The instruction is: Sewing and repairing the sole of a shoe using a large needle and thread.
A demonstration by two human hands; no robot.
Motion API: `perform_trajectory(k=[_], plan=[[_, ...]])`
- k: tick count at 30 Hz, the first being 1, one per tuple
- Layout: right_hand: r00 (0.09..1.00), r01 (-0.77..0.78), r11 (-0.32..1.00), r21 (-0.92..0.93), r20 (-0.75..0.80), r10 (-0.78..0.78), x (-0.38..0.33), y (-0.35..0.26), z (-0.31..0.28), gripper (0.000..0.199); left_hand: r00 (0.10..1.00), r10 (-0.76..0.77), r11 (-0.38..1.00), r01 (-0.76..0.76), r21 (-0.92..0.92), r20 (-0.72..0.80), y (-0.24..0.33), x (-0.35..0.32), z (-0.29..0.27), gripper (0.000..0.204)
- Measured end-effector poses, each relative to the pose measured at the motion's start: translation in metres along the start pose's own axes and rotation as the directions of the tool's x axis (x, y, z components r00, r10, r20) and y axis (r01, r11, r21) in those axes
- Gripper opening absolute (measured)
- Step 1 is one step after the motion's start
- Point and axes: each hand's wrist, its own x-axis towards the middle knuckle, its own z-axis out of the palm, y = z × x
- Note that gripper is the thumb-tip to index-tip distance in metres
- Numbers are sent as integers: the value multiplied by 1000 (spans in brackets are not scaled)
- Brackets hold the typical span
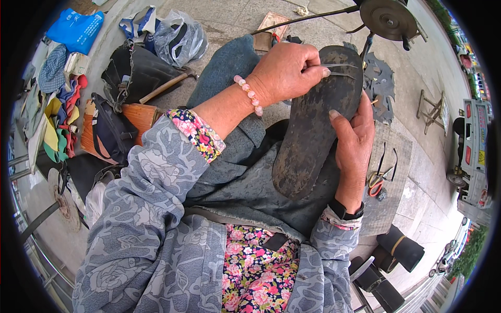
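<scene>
A dark, worn shoe sole lies tilted over my lap, its underside up and stained brown. My right hand grips its right edge, thumb on top and fingers behind. Closed in a pinch, my left hand holds a pair of metal tweezers. The tweezers' two tips are apart and reach over the sole's upper end; whether they touch it I cannot tell. A dark work apron covers my lap beneath the sole.
Orange-handled scissors lie on a board at my right. Black rolls stand lower right. A machine wheel is at the top. A hammer, a dark bag and coloured pieces are at my left.
</scene>
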Motion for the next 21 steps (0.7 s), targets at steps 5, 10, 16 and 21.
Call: perform_trajectory(k=[5, 10, 16, 21], plan=[[1000, -4, 1000, 9, 4, 4, -1, 1, -1, 59, 1000, -11, 1000, 11, 0, -7, 0, 1, 1, 28], [1000, -11, 1000, 19, 8, 11, 0, 2, -2, 60, 1000, 0, 1000, -1, -9, -14, 1, 1, 0, 28], [1000, -5, 1000, 18, 10, 5, 0, 0, -1, 60, 1000, -20, 1000, 20, 1, -5, 3, 1, 0, 28], [1000, 4, 1000, 6, 10, -4, -1, 1, -1, 60, 1000, -26, 1000, 26, 6, 0, 2, 1, 0, 28]])
